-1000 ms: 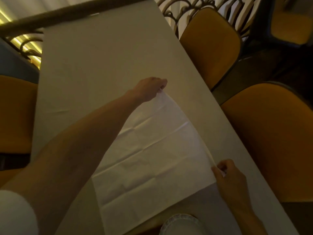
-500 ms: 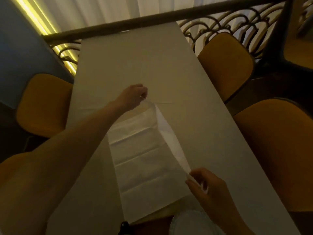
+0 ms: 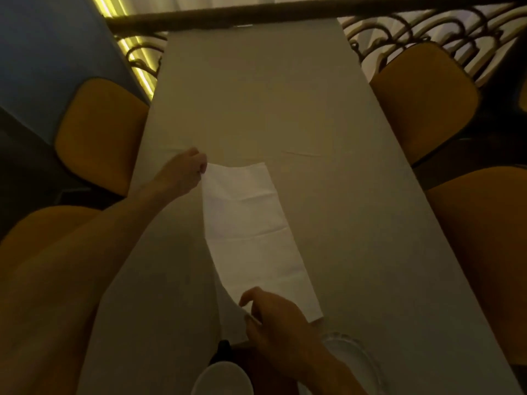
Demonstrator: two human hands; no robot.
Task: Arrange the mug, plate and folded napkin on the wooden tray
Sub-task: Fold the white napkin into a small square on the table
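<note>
Your left hand pinches the napkin's far corner and your right hand grips its near edge, keeping the long strip flat on the table so the fold stays square. Just nearer than the napkin sit the plate and mug.

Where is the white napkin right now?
In the head view the napkin lies as a long strip down the middle of the table, its far corner pinched by the left hand and its near end under the right hand.
</note>
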